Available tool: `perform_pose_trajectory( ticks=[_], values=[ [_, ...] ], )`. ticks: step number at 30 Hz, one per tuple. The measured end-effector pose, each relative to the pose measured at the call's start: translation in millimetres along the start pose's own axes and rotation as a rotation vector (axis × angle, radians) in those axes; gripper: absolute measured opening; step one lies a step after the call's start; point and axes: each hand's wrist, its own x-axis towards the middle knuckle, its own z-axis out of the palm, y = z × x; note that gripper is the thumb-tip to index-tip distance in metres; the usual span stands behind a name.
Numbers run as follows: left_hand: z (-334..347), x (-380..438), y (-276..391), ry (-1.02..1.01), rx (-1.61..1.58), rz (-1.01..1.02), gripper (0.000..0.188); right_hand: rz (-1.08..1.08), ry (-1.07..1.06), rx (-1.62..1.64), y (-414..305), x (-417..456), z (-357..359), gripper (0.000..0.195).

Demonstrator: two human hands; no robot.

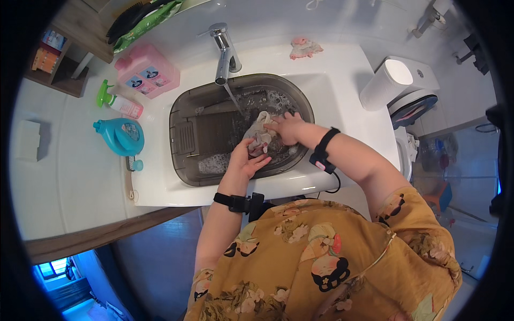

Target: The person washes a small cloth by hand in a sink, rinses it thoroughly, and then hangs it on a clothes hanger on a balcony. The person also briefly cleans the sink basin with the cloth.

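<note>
A wet, light-coloured cloth item (259, 134) with pink patches is bunched between my hands, over soapy water in a grey see-through wash basin (181, 162). My left hand (249, 159) holds its near left side, thumb against the fabric and the other fingers spread below. From the right, my right hand (288, 127) has its fingers on the upper part of the cloth. A thin stream of water (233, 98) runs from the chrome faucet (225, 60) into the basin, just left of the cloth. The basin's ribbed washboard (215, 132) lies left of my hands.
The basin sits in a white sink (333, 116). A teal detergent bottle (124, 136), a spray bottle (124, 106) and a pink jug (150, 72) stand left. A crumpled pink-and-grey cloth (305, 48) lies on the back ledge. A paper towel roll (385, 86) stands right.
</note>
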Motion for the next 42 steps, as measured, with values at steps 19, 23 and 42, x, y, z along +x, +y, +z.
perform_pose_trajectory(
  ticks=[19, 23, 42],
  values=[
    [30, -17, 4, 0.002, -0.115, -0.038, 0.081, -0.274, -0.055, 2.341, -9, -29, -81, 0.035],
    [8, 1, 12, -0.384, -0.147, -0.018, 0.080, -0.382, -0.102, 2.456, -35, -41, -90, 0.039],
    [-17, 11, 27, -0.512, -0.220, 0.167, 0.048, -0.114, 0.837, 0.761, -134, -28, 6, 0.044]
  ],
)
